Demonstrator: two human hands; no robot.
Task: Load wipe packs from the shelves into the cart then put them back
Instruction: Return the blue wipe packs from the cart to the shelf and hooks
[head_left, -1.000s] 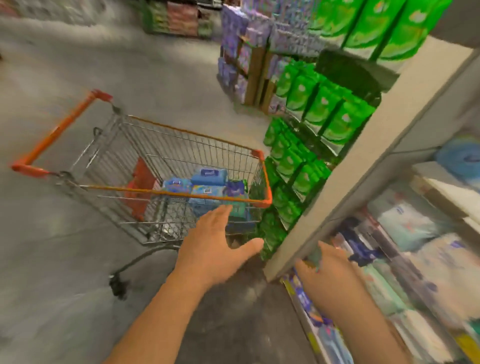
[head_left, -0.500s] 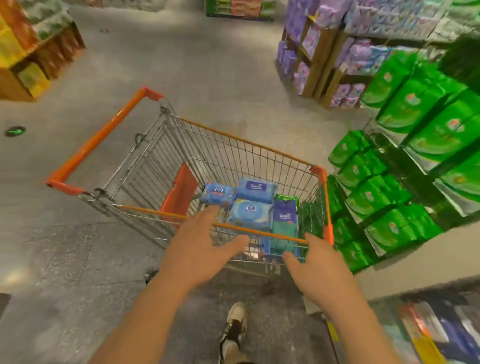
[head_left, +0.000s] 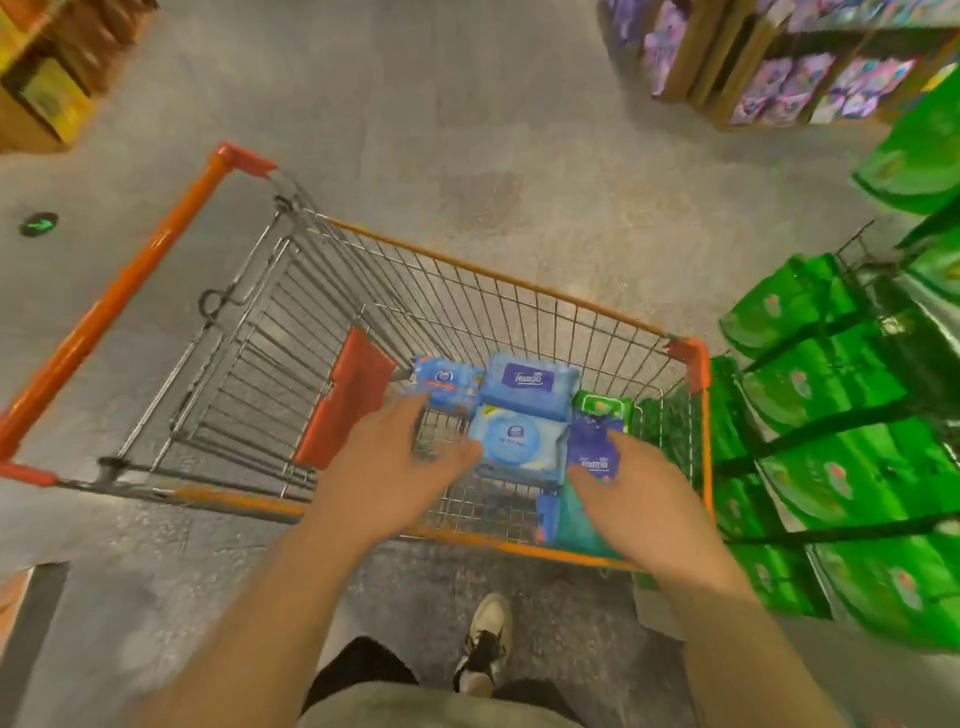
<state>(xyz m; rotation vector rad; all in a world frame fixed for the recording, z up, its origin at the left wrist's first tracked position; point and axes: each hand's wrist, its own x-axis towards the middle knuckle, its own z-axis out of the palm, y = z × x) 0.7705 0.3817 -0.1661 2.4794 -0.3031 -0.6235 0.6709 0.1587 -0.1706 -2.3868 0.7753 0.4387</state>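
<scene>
- Wipe packs (head_left: 519, 415) lie clustered in the cart (head_left: 467, 291), at its end farthest from the orange handle (head_left: 119, 301).
- Left hand (head_left: 395, 467) and right hand (head_left: 639, 499) reach in, fingers spread, gripping nothing.
- Best to clasp one pack squarely before lifting.

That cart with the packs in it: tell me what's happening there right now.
A person stands at the side of an orange-trimmed wire cart and reaches both hands into its basket. The left hand hovers open beside a pale blue wipe pack; the right hand is open over a purple pack. Neither hand grips anything. More packs lie behind them, among them a blue pack and a green one. Green packs fill the shelves on the right.
</scene>
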